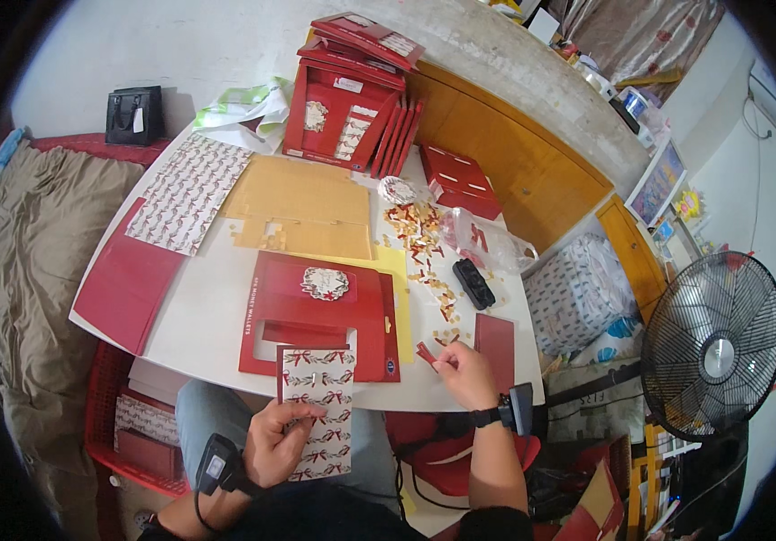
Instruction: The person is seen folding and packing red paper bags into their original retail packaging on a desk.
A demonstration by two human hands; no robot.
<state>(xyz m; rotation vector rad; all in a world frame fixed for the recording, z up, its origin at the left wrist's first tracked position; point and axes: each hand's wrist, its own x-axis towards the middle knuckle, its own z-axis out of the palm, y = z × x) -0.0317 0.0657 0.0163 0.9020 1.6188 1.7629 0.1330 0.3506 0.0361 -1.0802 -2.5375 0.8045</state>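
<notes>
My left hand (277,442) grips a white card wallet (320,433) printed with red-and-green leafy sprigs, its thumb lying across the front. A dark red edge shows behind the wallet's upper left. Over the table's front edge, my right hand (465,374) pinches a small red strip (426,353) between thumb and fingertips. Just beyond the wallet lies a flat red cardboard package (365,307) with a cut-out window and a white wreath-shaped label (325,283). A dark red card (495,352) rests beside my right hand.
Small red and gold pieces (419,230) are scattered near a clear plastic bag (487,239) and a black holder (473,284). Red packages (338,99) stand stacked at the back. Patterned sheets (191,189) and red sheets (131,284) lie left. A black fan (717,347) stands right.
</notes>
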